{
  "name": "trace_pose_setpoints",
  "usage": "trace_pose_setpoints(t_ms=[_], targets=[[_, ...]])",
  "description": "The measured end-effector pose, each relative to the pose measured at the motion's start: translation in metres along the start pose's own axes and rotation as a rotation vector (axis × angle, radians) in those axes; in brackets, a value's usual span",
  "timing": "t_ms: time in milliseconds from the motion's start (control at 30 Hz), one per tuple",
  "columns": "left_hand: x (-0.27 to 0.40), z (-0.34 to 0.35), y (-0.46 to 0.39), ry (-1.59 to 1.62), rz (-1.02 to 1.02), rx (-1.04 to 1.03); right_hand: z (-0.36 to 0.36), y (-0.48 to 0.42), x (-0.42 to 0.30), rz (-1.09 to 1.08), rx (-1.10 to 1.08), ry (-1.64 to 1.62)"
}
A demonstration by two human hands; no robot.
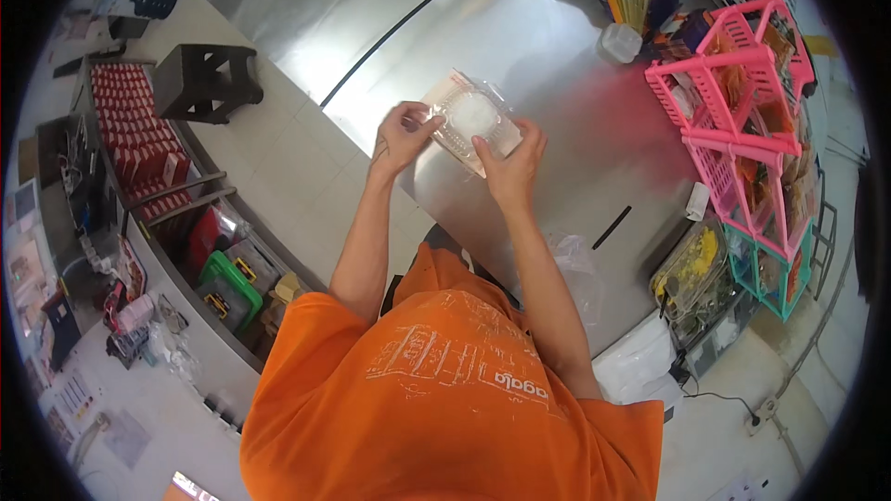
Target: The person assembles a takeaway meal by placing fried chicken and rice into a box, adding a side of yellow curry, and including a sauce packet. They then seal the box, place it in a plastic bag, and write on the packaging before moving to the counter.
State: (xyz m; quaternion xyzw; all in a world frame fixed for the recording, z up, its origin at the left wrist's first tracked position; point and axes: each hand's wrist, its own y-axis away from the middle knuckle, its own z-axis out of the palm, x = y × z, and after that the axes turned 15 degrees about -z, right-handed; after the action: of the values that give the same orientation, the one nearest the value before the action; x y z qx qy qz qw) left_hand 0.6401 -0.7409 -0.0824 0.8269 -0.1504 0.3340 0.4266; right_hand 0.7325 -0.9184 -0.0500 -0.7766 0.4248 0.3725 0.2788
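Note:
A clear plastic container with ridged edges is held above the steel tabletop in front of me. A round white area shows at its centre, and a pale flat piece, perhaps card or paper, lies against it. I cannot tell whether the white round is inside or underneath. My left hand pinches the left edge between thumb and fingers. On the opposite side, my right hand grips the lower right corner, its thumb resting on the front face. The fingers behind the container are partly hidden.
Pink plastic baskets with packets stand at the right, near a tray of yellow food. A black stick-like item and a plastic bag lie on the steel table. Leftward are a black stool and red boxes.

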Motion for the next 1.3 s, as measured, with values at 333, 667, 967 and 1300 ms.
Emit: trace_pose_setpoints(t_ms=[333,667,967,1300], targets=[[0.013,-0.031,-0.041,-0.055,0.038,-0.545,0.044,0.020,0.037,0.319,-0.040,-0.374],[0.096,0.019,0.156,-0.220,0.169,-0.782,-0.162,0.163,-0.055,0.206,0.021,-0.256],[0.036,0.197,0.150,-0.632,0.390,-1.103,-0.204,0.252,-0.031,0.828,0.499,-0.349],[0.069,0.202,0.121,-0.978,0.326,-0.837,-0.147,0.300,0.138,1.014,0.658,-0.640]])
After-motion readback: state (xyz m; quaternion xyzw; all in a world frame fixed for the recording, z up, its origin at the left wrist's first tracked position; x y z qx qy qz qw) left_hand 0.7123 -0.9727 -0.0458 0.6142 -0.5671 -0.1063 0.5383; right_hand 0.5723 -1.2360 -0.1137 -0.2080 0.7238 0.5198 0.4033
